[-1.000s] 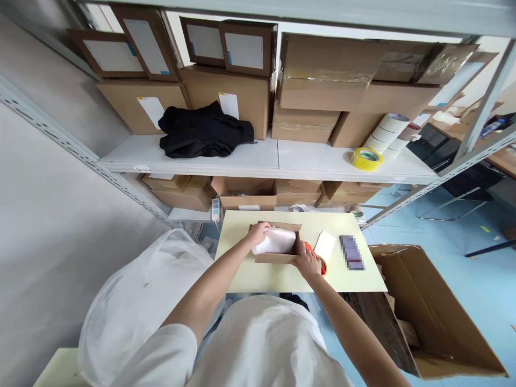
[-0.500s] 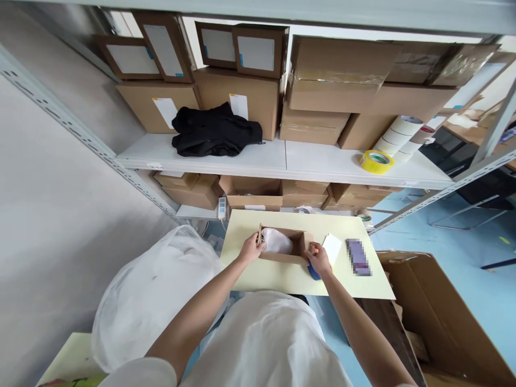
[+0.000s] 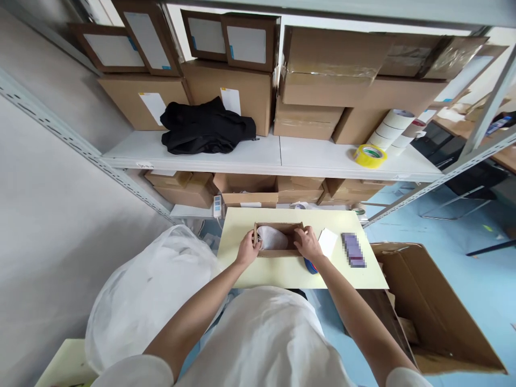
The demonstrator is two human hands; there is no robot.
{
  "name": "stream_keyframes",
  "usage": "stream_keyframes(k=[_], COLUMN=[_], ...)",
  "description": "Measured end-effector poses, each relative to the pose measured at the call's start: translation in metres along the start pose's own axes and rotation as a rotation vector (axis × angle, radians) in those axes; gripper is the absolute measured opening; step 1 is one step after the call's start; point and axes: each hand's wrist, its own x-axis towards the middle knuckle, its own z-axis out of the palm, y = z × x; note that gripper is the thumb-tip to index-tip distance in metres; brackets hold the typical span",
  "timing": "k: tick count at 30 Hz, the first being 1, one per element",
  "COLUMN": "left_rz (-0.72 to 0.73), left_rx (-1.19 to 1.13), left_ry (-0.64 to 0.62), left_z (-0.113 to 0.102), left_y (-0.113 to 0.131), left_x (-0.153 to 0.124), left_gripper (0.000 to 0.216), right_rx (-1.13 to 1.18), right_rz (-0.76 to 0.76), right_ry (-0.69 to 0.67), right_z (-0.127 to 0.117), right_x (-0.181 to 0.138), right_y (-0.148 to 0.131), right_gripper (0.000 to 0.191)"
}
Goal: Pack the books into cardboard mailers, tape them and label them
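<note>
A small open-topped cardboard box [image 3: 279, 254] sits on the pale yellow table [image 3: 266, 277]. In its left part lies an item in thin white wrapping [image 3: 272, 238]; what is inside the wrapping cannot be made out. My left hand [image 3: 248, 249] is closed around the box's left end. At the opposite end, my right hand [image 3: 309, 244] grips the end wall, its fingers curled over the rim into the box. Partly hidden under the right wrist is a blue tape roll [image 3: 310, 266]. White paper [image 3: 328, 242] lies just beyond that hand.
A blurred-out purple rectangular object [image 3: 353, 250] lies on the table's right side. Behind stands a shelf [image 3: 314, 161] with cardboard boxes, black clothing [image 3: 207, 128] and a yellow tape roll [image 3: 370, 156]. A bulky white plastic bag [image 3: 149, 295] is left, a large open carton [image 3: 447, 312] right.
My right hand has moved from outside the box's right end to over its rim, fingers now inside. The right end flap no longer sticks outward. My left hand stays on the left end.
</note>
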Motion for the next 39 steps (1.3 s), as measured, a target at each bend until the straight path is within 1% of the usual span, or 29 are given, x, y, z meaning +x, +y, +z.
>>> stream_keyframes(k=[3, 5, 7, 10, 13, 15, 17, 19, 20, 21, 22, 24, 25, 27, 28, 29, 30, 31, 33, 34, 35, 36, 38, 39], left_rz=[0.015, 0.040, 0.095, 0.175, 0.194, 0.212, 0.235, 0.253, 0.262, 0.273, 0.288, 0.315, 0.316, 0.276, 0.237, 0.191, 0.146, 0.110, 0.068, 0.059, 0.056, 0.057, 0.075, 0.095], left_rx=[-0.045, -0.048, -0.006, 0.103, 0.190, 0.219, 0.221, 0.204, 0.199, 0.197, 0.197, 0.183, 0.166, 0.112, 0.077, 0.039, 0.000, -0.038, -0.095, -0.110, -0.116, -0.114, -0.088, -0.063], left_ry=[0.012, -0.007, -0.063, -0.206, -0.320, -0.376, -0.447, -0.520, -0.551, -0.571, -0.578, -0.552, -0.515, -0.410, -0.349, -0.284, -0.223, -0.171, -0.111, -0.103, -0.105, -0.113, -0.130, -0.139], left_z=[0.003, 0.003, -0.001, -0.008, -0.014, -0.018, -0.022, -0.028, -0.031, -0.033, -0.034, -0.032, -0.030, -0.021, -0.016, -0.010, -0.005, -0.001, 0.006, 0.008, 0.010, 0.010, 0.010, 0.010], left_y=[0.000, 0.001, 0.002, 0.008, 0.015, 0.017, 0.016, 0.011, 0.007, 0.004, 0.000, -0.008, -0.011, -0.017, -0.020, -0.023, -0.025, -0.027, -0.031, -0.033, -0.034, -0.034, -0.033, -0.032], left_x=[-0.003, -0.006, -0.009, -0.011, -0.010, -0.006, -0.002, 0.002, 0.003, 0.003, 0.003, 0.003, 0.002, 0.001, 0.000, -0.001, -0.001, -0.002, -0.002, -0.003, -0.004, -0.005, -0.009, -0.012], left_gripper=[0.049, 0.052, 0.055, 0.053, 0.050, 0.055, 0.069, 0.088, 0.093, 0.095, 0.092, 0.073, 0.061, 0.042, 0.039, 0.039, 0.042, 0.047, 0.059, 0.064, 0.067, 0.069, 0.067, 0.063], right_rx=[-0.142, -0.183, -0.197, -0.175, -0.111, -0.069, -0.020, 0.033, 0.051, 0.061, 0.067, 0.093, 0.119, 0.191, 0.229, 0.265, 0.296, 0.323, 0.344, 0.333, 0.310, 0.278, 0.209, 0.180], right_rz=[-0.009, 0.018, 0.028, -0.020, -0.093, -0.138, -0.189, -0.246, -0.273, -0.296, -0.312, -0.311, -0.289, -0.202, -0.143, -0.078, -0.016, 0.032, 0.062, 0.042, 0.008, -0.028, -0.059, -0.051], right_ry=[-0.152, -0.203, -0.225, -0.265, -0.283, -0.262, -0.224, -0.188, -0.177, -0.173, -0.175, -0.180, -0.173, -0.130, -0.096, -0.058, -0.022, 0.007, 0.032, 0.021, -0.005, -0.043, -0.120, -0.150], right_z=[-0.013, -0.020, -0.022, -0.014, 0.002, 0.013, 0.020, 0.023, 0.023, 0.023, 0.022, 0.022, 0.023, 0.024, 0.025, 0.026, 0.026, 0.027, 0.026, 0.026, 0.025, 0.026, 0.027, 0.029], right_x=[0.015, 0.028, 0.039, 0.044, 0.036, 0.026, 0.014, -0.002, -0.010, -0.018, -0.025, -0.035, -0.037, -0.035, -0.031, -0.026, -0.020, -0.015, -0.005, -0.001, 0.001, 0.002, -0.001, -0.004], right_y=[0.003, 0.005, 0.003, -0.006, -0.015, -0.014, -0.003, 0.015, 0.025, 0.034, 0.042, 0.050, 0.051, 0.046, 0.042, 0.037, 0.033, 0.029, 0.024, 0.023, 0.022, 0.022, 0.021, 0.021], right_gripper=[0.060, 0.065, 0.070, 0.073, 0.072, 0.067, 0.058, 0.048, 0.046, 0.045, 0.046, 0.050, 0.049, 0.043, 0.041, 0.042, 0.047, 0.057, 0.079, 0.085, 0.085, 0.081, 0.066, 0.060])
